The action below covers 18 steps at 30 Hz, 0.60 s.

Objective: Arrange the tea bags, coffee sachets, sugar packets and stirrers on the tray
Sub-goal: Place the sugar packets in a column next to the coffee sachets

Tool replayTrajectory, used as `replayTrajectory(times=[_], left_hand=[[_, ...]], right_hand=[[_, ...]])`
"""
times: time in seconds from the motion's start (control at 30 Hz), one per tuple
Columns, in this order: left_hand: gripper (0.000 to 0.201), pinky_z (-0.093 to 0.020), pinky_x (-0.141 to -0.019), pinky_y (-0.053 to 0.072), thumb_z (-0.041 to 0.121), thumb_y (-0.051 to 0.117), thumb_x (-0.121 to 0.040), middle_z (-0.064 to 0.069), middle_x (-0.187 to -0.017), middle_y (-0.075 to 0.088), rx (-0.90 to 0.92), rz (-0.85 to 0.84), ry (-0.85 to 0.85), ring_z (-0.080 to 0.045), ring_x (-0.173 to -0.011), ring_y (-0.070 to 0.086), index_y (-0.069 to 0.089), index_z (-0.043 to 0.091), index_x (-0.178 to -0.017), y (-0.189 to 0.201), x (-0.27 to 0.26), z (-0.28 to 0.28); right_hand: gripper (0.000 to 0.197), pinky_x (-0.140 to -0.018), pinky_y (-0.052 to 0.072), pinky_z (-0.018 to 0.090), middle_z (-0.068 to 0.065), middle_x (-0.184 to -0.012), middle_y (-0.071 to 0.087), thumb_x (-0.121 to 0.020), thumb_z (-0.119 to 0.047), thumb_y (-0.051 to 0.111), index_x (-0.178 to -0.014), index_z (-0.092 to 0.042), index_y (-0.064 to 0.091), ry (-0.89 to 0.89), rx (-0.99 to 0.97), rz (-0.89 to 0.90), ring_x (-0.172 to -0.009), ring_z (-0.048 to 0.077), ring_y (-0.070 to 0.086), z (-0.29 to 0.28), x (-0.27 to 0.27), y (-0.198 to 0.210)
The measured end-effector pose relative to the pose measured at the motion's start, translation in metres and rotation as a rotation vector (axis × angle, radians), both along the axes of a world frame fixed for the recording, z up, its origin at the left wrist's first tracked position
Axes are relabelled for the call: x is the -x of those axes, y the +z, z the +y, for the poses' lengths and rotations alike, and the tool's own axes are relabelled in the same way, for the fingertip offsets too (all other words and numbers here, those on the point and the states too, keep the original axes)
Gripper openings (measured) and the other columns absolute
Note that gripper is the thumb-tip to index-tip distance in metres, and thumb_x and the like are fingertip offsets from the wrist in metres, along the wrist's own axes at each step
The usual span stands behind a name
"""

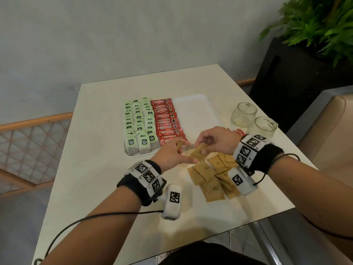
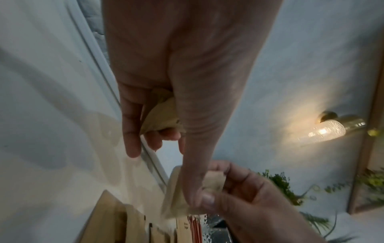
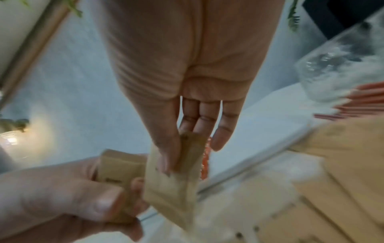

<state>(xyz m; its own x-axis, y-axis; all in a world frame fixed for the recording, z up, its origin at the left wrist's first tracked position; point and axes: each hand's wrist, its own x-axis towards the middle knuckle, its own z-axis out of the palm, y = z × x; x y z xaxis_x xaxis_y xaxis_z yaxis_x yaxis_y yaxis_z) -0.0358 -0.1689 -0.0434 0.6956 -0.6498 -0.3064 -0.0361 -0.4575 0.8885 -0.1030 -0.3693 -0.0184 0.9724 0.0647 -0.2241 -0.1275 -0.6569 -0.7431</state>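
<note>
Pinching one brown sugar packet (image 1: pixel 198 152) between thumb and fingers, my right hand (image 1: pixel 215 139) holds it above the table (image 1: pixel 99 169), just beside my left hand (image 1: pixel 172 154). My left hand grips a second packet (image 1: pixel 180 144). Loose packets (image 1: pixel 212 180) lie piled on the table below. On the tray (image 1: pixel 196 109), tea bags (image 1: pixel 138 125) fill the left section, coffee sachets (image 1: pixel 168 121) the middle.

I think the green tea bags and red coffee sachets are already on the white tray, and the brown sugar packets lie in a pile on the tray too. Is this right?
Not quite. The head view shows the brown sugar packets piled on the cream table, in front of the white tray, not on it. The green tea bags and red coffee sachets are on the tray.
</note>
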Motion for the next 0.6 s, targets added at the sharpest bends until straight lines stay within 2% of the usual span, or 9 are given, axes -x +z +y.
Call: replayTrajectory(times=[0.07,0.13,0.2,0.27,0.33,0.37,0.43,0.47,0.6], left_hand=[[0.059,-0.032,-0.079,0.051,0.032,0.092,-0.062,-0.001,-0.092,0.063,-0.021,-0.01,-0.105,-0.012,-0.082,0.058,0.063,0.02,-0.112,0.001,0.003,-0.004],[0.04,-0.033,-0.084,0.055,0.027,0.087,-0.072,0.001,-0.091,0.07,0.025,0.042,-0.176,-0.009,-0.086,0.065,0.068,0.016,-0.106,-0.001,0.01,-0.009],[0.02,-0.028,-0.078,0.058,0.017,0.078,-0.083,0.006,-0.085,0.07,0.056,0.12,-0.15,-0.004,-0.082,0.067,0.071,0.013,-0.101,0.001,0.016,-0.01],[0.012,-0.03,-0.068,0.06,0.013,0.071,-0.087,0.001,-0.086,0.069,0.061,0.234,-0.08,-0.011,-0.079,0.069,0.07,0.014,-0.099,0.0,0.019,-0.007],[0.006,-0.034,-0.067,0.062,0.012,0.067,-0.09,-0.01,-0.094,0.072,0.017,0.282,-0.007,-0.02,-0.078,0.071,0.067,0.01,-0.096,-0.003,0.016,-0.002],[0.006,-0.036,-0.069,0.062,0.012,0.064,-0.092,-0.015,-0.098,0.074,0.004,0.29,0.026,-0.024,-0.078,0.072,0.066,0.008,-0.095,-0.004,0.014,0.0],[0.008,-0.036,-0.07,0.062,0.01,0.058,-0.095,-0.018,-0.098,0.074,0.011,0.308,0.09,-0.026,-0.078,0.074,0.064,0.005,-0.099,-0.006,0.01,0.005],[0.01,-0.036,-0.069,0.062,0.009,0.056,-0.096,-0.017,-0.095,0.074,0.027,0.321,0.121,-0.026,-0.076,0.074,0.062,0.005,-0.102,-0.006,0.008,0.006],[0.008,-0.035,-0.06,0.061,0.014,0.059,-0.096,-0.008,-0.08,0.063,0.066,0.373,0.197,-0.024,-0.07,0.07,0.061,0.008,-0.101,-0.005,0.006,0.008]], right_hand=[[0.031,-0.073,0.048,0.013,-0.009,-0.081,0.066,-0.072,-0.002,0.08,-0.095,-0.02,0.069,0.065,-0.026,0.004,-0.071,-0.005,0.058,0.011,-0.003,0.012],[0.031,-0.077,0.052,0.019,-0.004,-0.083,0.068,-0.072,-0.002,0.08,-0.096,-0.017,0.068,0.072,-0.071,0.01,-0.075,0.004,0.061,0.022,-0.004,0.014],[0.031,-0.081,0.055,0.03,0.0,-0.082,0.069,-0.072,-0.001,0.08,-0.095,-0.017,0.068,0.018,-0.134,0.016,-0.076,0.012,0.065,0.027,-0.003,0.009],[0.033,-0.083,0.056,0.035,-0.001,-0.082,0.069,-0.072,-0.002,0.08,-0.098,-0.017,0.067,-0.059,-0.147,0.008,-0.076,0.014,0.064,0.027,-0.003,0.003],[0.039,-0.08,0.054,0.034,-0.004,-0.092,0.065,-0.071,-0.005,0.08,-0.104,-0.017,0.065,-0.068,-0.03,0.03,-0.077,0.012,0.06,0.026,-0.001,-0.004],[0.043,-0.075,0.052,0.03,-0.006,-0.099,0.061,-0.07,-0.008,0.08,-0.108,-0.02,0.063,-0.027,0.097,0.077,-0.077,0.009,0.057,0.025,0.001,-0.008],[0.054,-0.07,0.044,0.022,-0.008,-0.111,0.053,-0.069,-0.016,0.082,-0.116,-0.026,0.059,0.11,0.377,0.201,-0.082,0.005,0.051,0.026,0.005,-0.017],[0.058,-0.073,0.042,0.021,-0.008,-0.114,0.05,-0.067,-0.02,0.084,-0.119,-0.028,0.057,0.164,0.458,0.246,-0.086,0.007,0.05,0.026,0.007,-0.021],[0.061,-0.08,0.041,0.025,-0.005,-0.112,0.05,-0.066,-0.025,0.086,-0.119,-0.026,0.056,0.15,0.462,0.275,-0.094,0.012,0.048,0.025,0.005,-0.024]])
